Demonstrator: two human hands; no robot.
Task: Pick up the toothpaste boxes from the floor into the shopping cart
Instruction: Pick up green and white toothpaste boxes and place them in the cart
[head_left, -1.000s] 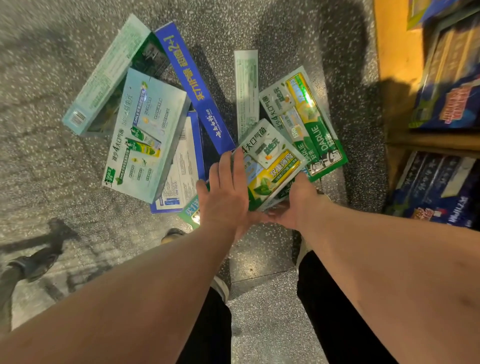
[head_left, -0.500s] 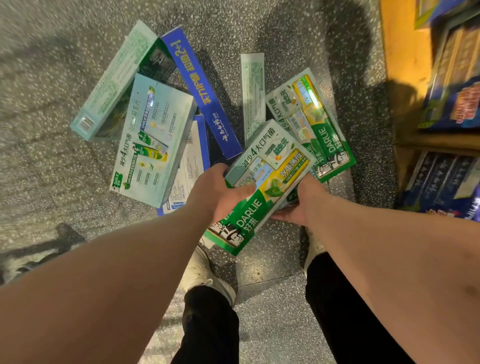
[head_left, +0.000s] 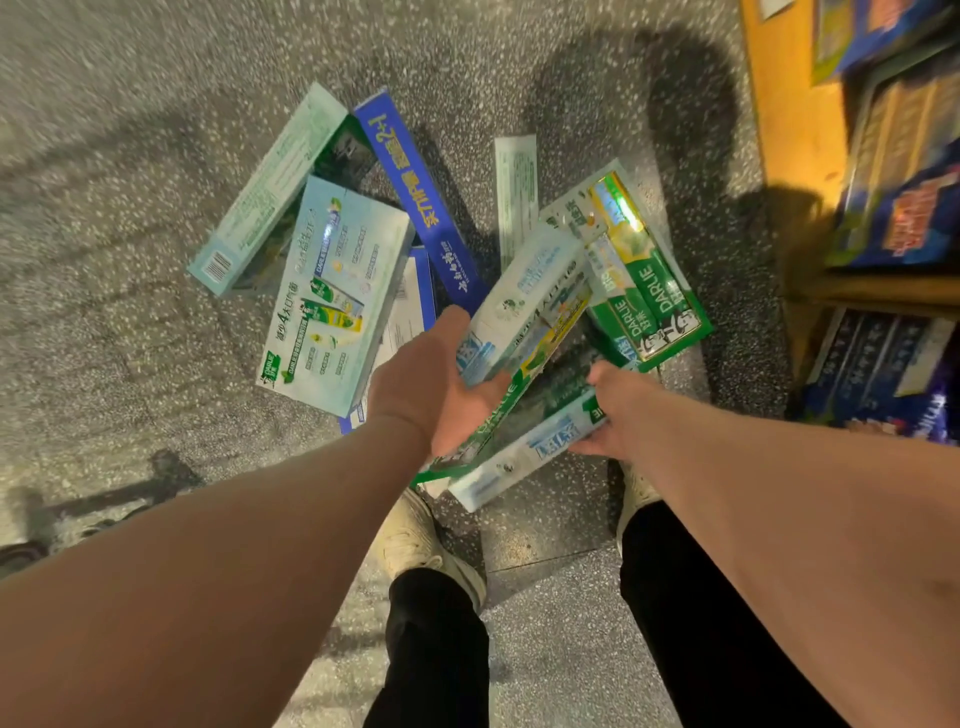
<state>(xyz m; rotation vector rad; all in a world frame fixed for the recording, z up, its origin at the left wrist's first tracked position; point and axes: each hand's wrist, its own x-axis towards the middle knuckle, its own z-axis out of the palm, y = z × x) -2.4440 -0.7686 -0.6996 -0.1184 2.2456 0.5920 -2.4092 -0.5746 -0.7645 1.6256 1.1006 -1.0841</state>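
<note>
The left hand grips a green-and-white box by its near end, tilted up above the pile. The right hand holds what looks like a second box just beneath it. The task seems to be at an early stage: several boxes lie overlapping on the floor, among them a pale box, a blue box and a green box. No cart is in view. The floor is speckled grey stone, and a wooden shelf of boxed stock stands at the right
</note>
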